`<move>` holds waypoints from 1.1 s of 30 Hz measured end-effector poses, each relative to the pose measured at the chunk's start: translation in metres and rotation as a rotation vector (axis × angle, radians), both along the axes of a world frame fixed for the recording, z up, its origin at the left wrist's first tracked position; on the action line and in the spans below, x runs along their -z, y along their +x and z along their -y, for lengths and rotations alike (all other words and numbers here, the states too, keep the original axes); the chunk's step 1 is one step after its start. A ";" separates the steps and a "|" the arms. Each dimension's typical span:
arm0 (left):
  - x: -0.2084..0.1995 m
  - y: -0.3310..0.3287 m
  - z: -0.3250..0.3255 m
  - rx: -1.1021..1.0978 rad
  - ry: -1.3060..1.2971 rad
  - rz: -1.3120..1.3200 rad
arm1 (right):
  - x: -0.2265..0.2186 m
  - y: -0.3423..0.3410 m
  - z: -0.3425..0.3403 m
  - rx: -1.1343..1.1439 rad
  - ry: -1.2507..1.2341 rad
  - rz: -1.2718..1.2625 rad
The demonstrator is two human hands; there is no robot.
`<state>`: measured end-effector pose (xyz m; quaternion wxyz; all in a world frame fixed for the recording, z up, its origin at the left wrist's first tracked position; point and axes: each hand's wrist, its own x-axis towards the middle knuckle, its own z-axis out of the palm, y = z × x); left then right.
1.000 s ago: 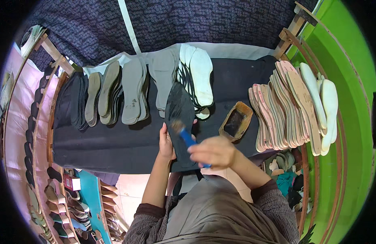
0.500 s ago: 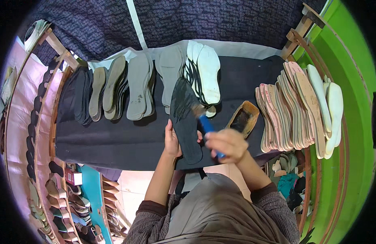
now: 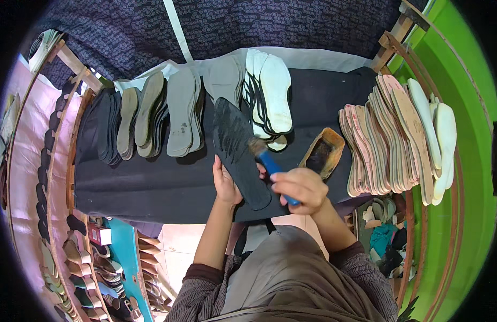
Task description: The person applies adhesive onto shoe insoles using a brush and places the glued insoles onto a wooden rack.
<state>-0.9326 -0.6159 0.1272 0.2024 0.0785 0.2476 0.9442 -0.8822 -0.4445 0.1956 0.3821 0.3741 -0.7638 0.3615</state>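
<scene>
The right grip [image 3: 301, 190] is closed around the blue handle of a brush [image 3: 276, 170], its bristles at the right edge of a black insole [image 3: 242, 153]; whether they touch it, I cannot tell. The left grip [image 3: 225, 184] holds that insole from beneath and along its left side, above the near middle of the worktop [image 3: 151, 188]. Dark streaks cover its far half while the near half looks matte, so coating seems the step in hand, and partway through. The next move probably calls for a steady left hold and strokes toward the near end. Just right of the brush sits a tray [image 3: 334, 139] with dark residue. Farther out stand grey insoles [image 3: 182, 112] and white insoles [image 3: 276, 94] on the far side, and tan insoles [image 3: 388, 139] at right.
</scene>
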 end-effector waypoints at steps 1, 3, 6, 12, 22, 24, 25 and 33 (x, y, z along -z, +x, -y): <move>0.001 0.001 0.001 -0.031 -0.052 0.008 | 0.000 0.000 0.000 0.001 -0.015 0.050; 0.001 0.000 0.000 -0.041 0.053 0.110 | 0.006 0.008 0.009 -0.153 0.056 0.047; 0.001 0.000 0.001 -0.054 0.031 -0.007 | 0.017 0.020 0.015 -0.306 0.098 0.164; 0.011 -0.005 0.002 -0.073 0.060 -0.036 | 0.012 0.010 0.016 -0.205 0.069 0.060; 0.006 -0.003 0.002 0.018 0.175 -0.032 | -0.003 0.004 0.013 -0.344 0.148 0.129; 0.000 -0.001 0.000 0.001 0.153 0.040 | -0.003 -0.006 0.004 -0.218 0.045 0.069; -0.001 0.001 0.000 -0.016 0.131 0.109 | -0.004 -0.012 0.000 -0.091 -0.057 0.007; -0.001 0.000 -0.003 0.030 0.049 0.047 | -0.024 -0.024 0.004 -0.123 -0.108 0.084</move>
